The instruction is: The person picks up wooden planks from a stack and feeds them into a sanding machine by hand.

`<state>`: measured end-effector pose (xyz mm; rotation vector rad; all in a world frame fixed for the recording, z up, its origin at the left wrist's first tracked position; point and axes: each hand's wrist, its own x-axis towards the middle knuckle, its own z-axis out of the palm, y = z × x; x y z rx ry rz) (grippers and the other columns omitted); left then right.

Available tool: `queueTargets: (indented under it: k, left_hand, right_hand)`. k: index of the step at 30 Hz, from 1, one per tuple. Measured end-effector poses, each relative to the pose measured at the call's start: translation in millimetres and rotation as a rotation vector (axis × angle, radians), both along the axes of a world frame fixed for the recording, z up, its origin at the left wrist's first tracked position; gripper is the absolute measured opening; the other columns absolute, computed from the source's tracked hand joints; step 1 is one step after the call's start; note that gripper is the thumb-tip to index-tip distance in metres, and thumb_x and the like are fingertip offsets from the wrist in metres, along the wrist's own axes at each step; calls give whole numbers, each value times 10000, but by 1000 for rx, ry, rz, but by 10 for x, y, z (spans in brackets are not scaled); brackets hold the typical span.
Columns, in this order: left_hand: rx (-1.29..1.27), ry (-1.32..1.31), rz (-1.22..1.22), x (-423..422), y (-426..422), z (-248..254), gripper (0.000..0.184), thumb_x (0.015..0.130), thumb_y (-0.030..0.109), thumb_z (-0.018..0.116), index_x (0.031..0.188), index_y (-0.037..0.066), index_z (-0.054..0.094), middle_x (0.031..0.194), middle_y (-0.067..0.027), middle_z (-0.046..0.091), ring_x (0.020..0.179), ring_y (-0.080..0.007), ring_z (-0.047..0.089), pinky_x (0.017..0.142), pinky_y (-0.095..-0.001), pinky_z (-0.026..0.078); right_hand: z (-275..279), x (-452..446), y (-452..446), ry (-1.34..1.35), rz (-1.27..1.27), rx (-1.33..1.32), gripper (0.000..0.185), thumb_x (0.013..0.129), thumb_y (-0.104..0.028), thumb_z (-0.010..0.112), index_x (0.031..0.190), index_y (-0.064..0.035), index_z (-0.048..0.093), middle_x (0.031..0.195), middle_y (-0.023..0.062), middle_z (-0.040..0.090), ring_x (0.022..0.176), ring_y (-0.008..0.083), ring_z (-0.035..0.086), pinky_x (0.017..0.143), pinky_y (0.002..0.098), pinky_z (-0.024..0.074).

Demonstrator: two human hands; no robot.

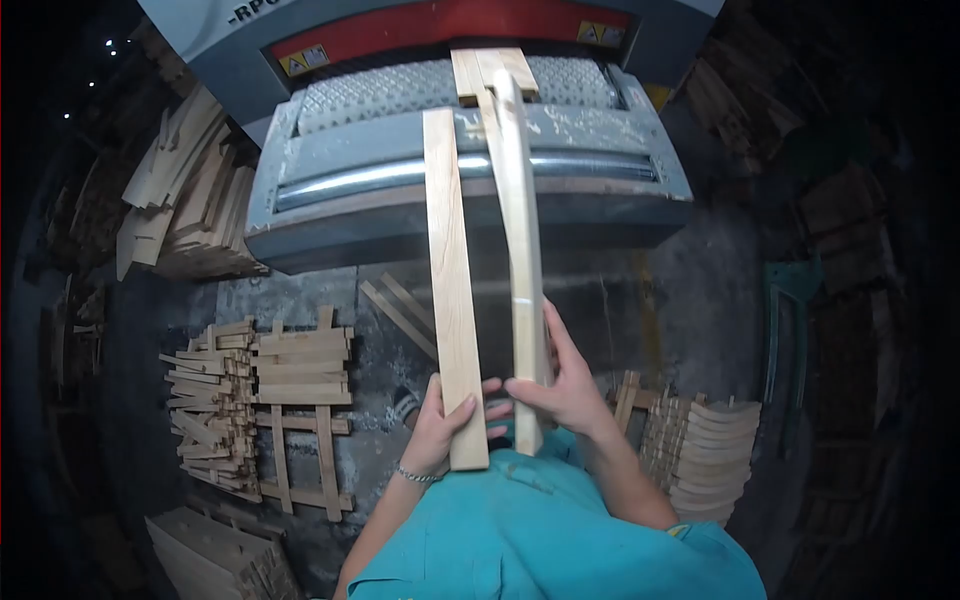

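Observation:
My left hand (444,424) grips the near end of a flat, pale wooden board (447,260), with the thumb on its upper face. The far end of that board lies over the grey machine bed. My right hand (566,384) is closed around a second wooden board (524,280), which looks turned on its edge and reaches toward the machine mouth. A thin strip beside this board may be its lower part or another piece; I cannot tell. Short wood pieces (488,68) lie at the red-framed opening of the planer-like machine (430,225), on a bumpy feed surface.
Stacked boards (190,215) stand left of the machine. Lower left, a pile of short wood strips (212,410) lies beside a slatted wooden stack (303,365). Loose strips (395,310) lie on the floor. Curved wood pieces (715,450) are stacked at lower right. A green frame (785,345) stands farther right.

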<state>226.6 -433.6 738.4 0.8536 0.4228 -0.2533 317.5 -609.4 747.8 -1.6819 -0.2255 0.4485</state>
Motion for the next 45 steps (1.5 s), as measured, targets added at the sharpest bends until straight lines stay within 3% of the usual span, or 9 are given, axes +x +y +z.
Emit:
queueTargets:
  k: [2,6,9,14,18,25,31,38,45]
  left_hand:
    - [92,-41,1,5,-57,-276,549,969,261,558,1393,58,275,1319,-155,467,1161,-257,555,940,-400,513]
    - [-192,-122,72,44,-138,-371,668,871,274,716,1335,52,291,1250,-116,502,1166,-205,515,972,-360,463]
    - [104,-102,47,98,-136,-215,726,797,186,775,1334,47,306,1249,-117,505,1142,-209,531,959,-359,473]
    - [90,-29,47,121,-117,-125,818,742,110,759,1391,21,269,1257,-157,499,1158,-247,533,964,-375,477]
    - [102,-4,32,118,-106,-173,861,738,141,753,1417,12,239,1273,-177,483,1169,-254,527,968,-384,476]
    - [98,-29,75,156,-141,-132,855,743,162,762,1404,19,239,1244,-190,489,1131,-271,553,904,-387,524]
    - [83,-3,-18,216,-131,-15,804,762,156,763,1362,38,241,1187,-211,502,1000,-268,621,685,-360,604]
    - [218,-18,36,254,-222,-20,819,752,123,776,1385,35,264,1230,-139,497,1138,-225,533,936,-359,487]
    - [129,2,-4,295,-164,-51,815,761,99,756,1399,33,253,1235,-144,492,1129,-229,539,925,-365,495]
  right_hand:
    - [111,-58,126,-95,-41,-267,1110,624,-382,840,1494,-87,216,1188,243,464,1141,360,500,972,422,431]
    - [171,-175,277,-188,-146,-449,1105,643,-416,847,1489,-86,217,1160,248,472,1101,385,520,948,425,439]
    - [85,-170,154,-258,-108,-309,1033,723,-358,813,1495,-83,184,1178,242,473,1121,382,515,953,428,434]
    - [27,-265,-183,508,-166,550,548,968,-278,573,1419,-47,364,1129,112,599,1022,143,586,887,295,493]
    - [-78,-360,-530,530,174,151,295,945,-262,611,1028,20,621,867,36,637,750,62,586,614,231,498]
    - [28,-525,-493,177,147,-73,210,859,-179,712,822,12,634,647,-25,582,578,6,465,516,195,386]
    - [147,-520,-476,-127,-29,-206,238,765,-152,780,716,-11,594,559,8,527,499,42,459,454,230,378]
    - [202,-490,-355,-479,130,-365,303,699,-166,811,641,-35,544,517,54,509,429,138,503,407,285,391]
    - [337,-425,-305,-492,258,-384,345,763,-247,761,657,-40,505,519,80,510,440,234,545,425,357,428]
